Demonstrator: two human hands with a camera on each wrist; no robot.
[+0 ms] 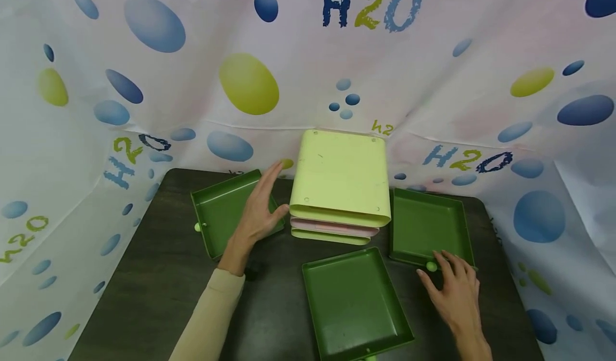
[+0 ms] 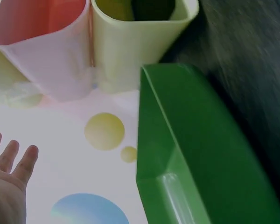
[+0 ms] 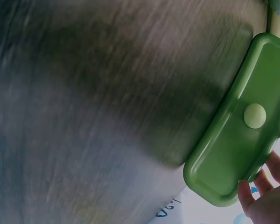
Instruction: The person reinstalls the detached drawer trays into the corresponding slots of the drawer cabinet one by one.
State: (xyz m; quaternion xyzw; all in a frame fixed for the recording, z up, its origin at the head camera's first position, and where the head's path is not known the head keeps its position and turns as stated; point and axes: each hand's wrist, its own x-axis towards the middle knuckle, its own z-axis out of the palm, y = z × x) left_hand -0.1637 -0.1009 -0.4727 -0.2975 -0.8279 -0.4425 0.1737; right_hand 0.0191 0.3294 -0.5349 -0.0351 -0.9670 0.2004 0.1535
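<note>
My left hand hovers over the left green drawer, fingers straight and thumb spread toward the yellow cabinet. Its extended fingers also show in the left wrist view, holding nothing. Beside them there stand the open-ended pink compartment and pale yellow compartment of the cabinet. My right hand is at the front of the right green drawer, fingertips on its rim and thumb apart. This drawer's front has a round light-green knob. A third green drawer lies in front of the cabinet.
The dark table carries all the drawers and the cabinet. Behind and on both sides hangs a white sheet printed with blue and green spots and H2O lettering. The cabinet stands at the table's back edge, between the left and right drawers.
</note>
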